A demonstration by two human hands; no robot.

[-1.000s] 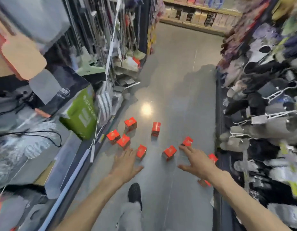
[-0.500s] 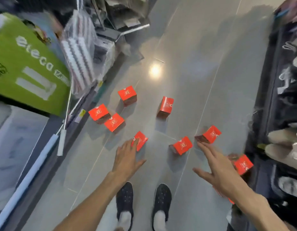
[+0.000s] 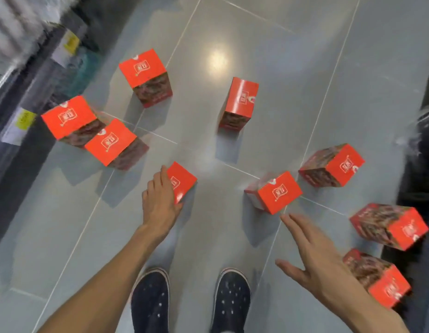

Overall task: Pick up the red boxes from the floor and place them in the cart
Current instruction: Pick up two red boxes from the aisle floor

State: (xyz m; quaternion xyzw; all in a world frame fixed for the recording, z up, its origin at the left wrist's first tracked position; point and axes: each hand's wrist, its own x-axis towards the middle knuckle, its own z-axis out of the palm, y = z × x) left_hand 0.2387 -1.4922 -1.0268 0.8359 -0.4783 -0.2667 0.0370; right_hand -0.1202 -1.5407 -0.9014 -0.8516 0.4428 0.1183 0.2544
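Several red boxes lie scattered on the grey tiled floor. My left hand is down on the nearest one, a small red box: fingers lie along its left edge and the thumb curls in at its near corner. My right hand hovers with fingers spread, its fingertips just short of another red box. More red boxes sit at the far left, at the back and on the right. No cart is in view.
My two dark shoes stand just behind the hands. A shelf base with yellow price tags runs along the left edge. Dark hanging goods line the right edge. Bare floor tiles stretch beyond the boxes.
The view has dropped closer to the floor. My left hand has come down onto the near box, and my right hand has moved in toward the box beside it.
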